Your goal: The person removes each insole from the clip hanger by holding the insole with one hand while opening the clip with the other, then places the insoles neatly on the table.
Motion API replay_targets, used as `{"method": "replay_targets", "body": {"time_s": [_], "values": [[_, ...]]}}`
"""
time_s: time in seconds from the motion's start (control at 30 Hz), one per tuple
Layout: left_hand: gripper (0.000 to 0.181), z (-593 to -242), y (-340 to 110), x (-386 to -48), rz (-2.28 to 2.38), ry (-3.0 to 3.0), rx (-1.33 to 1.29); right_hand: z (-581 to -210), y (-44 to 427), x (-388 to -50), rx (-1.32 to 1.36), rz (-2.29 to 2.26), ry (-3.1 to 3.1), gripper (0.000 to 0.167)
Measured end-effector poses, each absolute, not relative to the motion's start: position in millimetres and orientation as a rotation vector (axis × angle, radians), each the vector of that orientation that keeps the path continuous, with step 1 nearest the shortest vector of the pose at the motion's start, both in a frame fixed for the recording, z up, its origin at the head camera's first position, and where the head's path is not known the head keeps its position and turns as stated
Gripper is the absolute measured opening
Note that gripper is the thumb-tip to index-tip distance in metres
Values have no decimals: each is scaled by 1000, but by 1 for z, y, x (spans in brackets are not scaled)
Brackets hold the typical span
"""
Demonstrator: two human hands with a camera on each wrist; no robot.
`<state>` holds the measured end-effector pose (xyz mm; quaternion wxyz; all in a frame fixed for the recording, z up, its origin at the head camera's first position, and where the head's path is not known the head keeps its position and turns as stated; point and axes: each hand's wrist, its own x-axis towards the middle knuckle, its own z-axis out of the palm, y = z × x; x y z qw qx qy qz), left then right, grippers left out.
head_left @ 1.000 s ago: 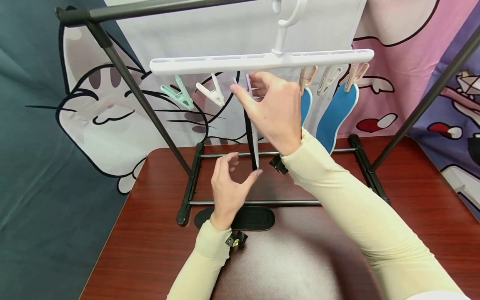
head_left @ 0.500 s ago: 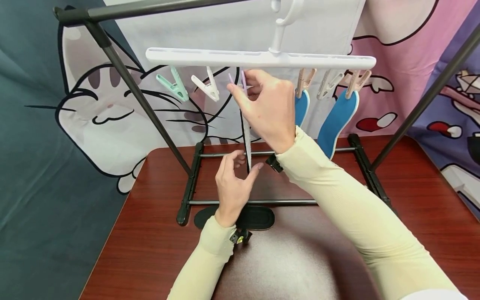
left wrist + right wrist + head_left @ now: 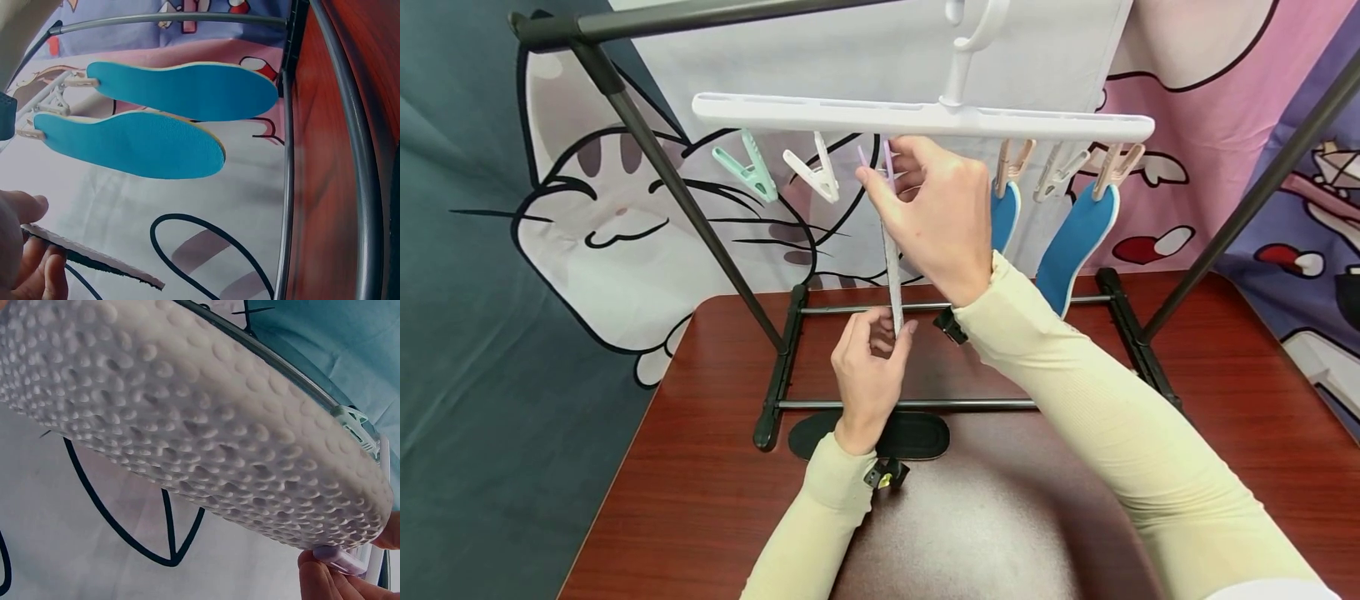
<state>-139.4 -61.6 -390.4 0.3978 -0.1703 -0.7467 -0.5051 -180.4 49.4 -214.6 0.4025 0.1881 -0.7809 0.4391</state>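
An insole (image 3: 892, 275), seen nearly edge-on in the head view, hangs below the white hanger (image 3: 820, 112). The right wrist view shows its bumpy pale face (image 3: 206, 425); its other side looks black. My right hand (image 3: 936, 212) pinches a purple clothespin (image 3: 340, 559) at the insole's top end. Lower down, my left hand (image 3: 868, 371) holds the insole's bottom end between thumb and curled fingers. In the left wrist view that insole (image 3: 94, 253) is a thin strip by the thumb. Two blue insoles (image 3: 187, 90) hang from beige clothespins (image 3: 1116, 171) on the right.
A dark rack (image 3: 677, 187) stands on the red-brown table (image 3: 662, 500). Green (image 3: 748, 171) and white clothespins (image 3: 815, 171) hang at the hanger's left. A black insole (image 3: 917, 435) lies on the table behind my left wrist. A printed cloth (image 3: 617, 250) hangs behind.
My left thumb and fingers have closed in on the insole's lower end. The insole has turned more edge-on, its black side hidden from the head. My right hand and the hanger shifted slightly left.
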Motion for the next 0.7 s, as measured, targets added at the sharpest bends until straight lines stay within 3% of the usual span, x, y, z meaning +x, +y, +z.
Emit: {"method": "replay_targets", "body": {"time_s": [0.33, 0.7], "values": [[12, -391, -59, -140, -1280, -1846, -427, -216, 49, -181, 533, 1081, -1919, 33], [14, -390, -55, -139, -1268, -1847, -452, -217, 49, -182, 530, 1056, -1890, 27]]}}
